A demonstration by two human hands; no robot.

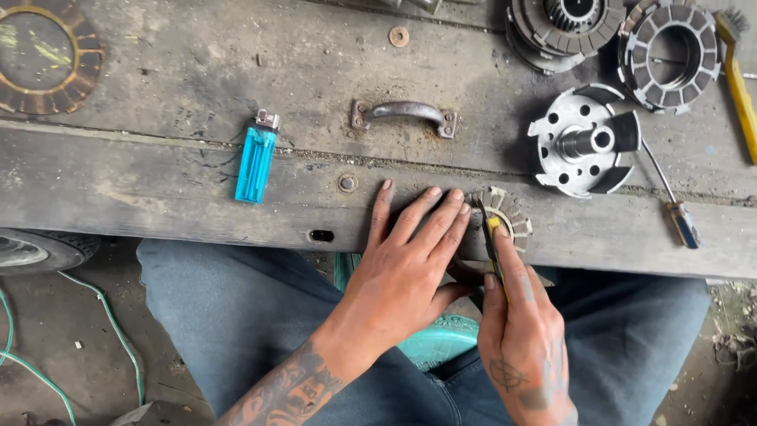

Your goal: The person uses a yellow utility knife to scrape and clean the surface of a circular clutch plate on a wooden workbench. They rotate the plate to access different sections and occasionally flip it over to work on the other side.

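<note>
While the left hand (pixel 402 268) presses flat on a friction disc (pixel 505 217), the right hand (pixel 524 331) grips a yellow knife (pixel 493 244).

The disc lies at the near edge of the wooden tabletop (pixel 158 181), half hidden under the open left fingers; the knife's blade seems to touch its rim, though the view is tight there. A blue lighter (pixel 256 162) lies well to the left, a metal handle (pixel 404 114) sits beyond, and a hub (pixel 583 142) and screwdriver (pixel 674 205) lie right.
</note>
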